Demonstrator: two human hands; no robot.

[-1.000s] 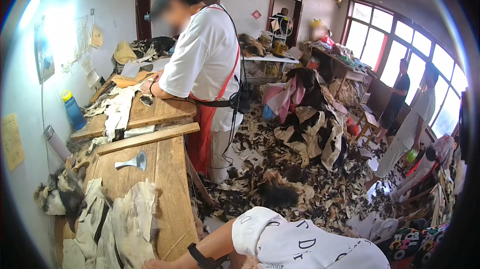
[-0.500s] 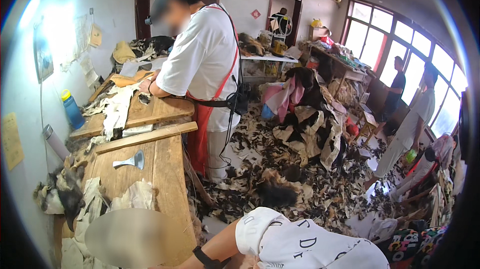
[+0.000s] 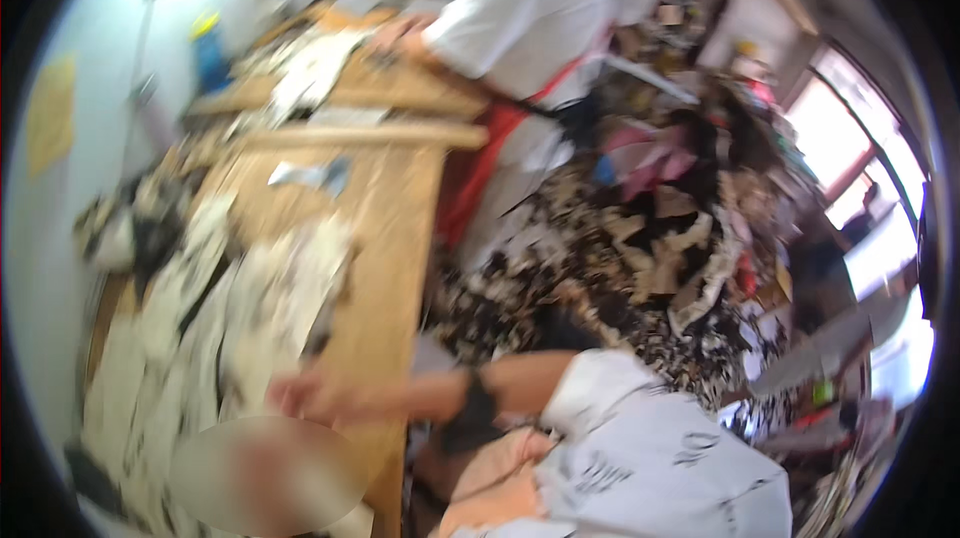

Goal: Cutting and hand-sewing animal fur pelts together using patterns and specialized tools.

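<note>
Dark scraps (image 3: 515, 263) are littering the ground beyond a wooden bench (image 3: 385, 268); pale hides (image 3: 285, 278) are lying on it, long axis running along the bench, stretching leftward and away from the right hand (image 3: 315, 396); that hand is hanging over or resting on their right edge, its fingers blurring too much to tell spread or hold; what is probably the left hand (image 3: 265, 473) is sitting just beside, its grip hidden by a smudge; a scraper (image 3: 310, 176) is lying past the hides; a co-worker (image 3: 540, 18) is standing farther along.

The hide (image 3: 278, 288) looks matt, the tabletop (image 3: 388, 228) wooden.
</note>
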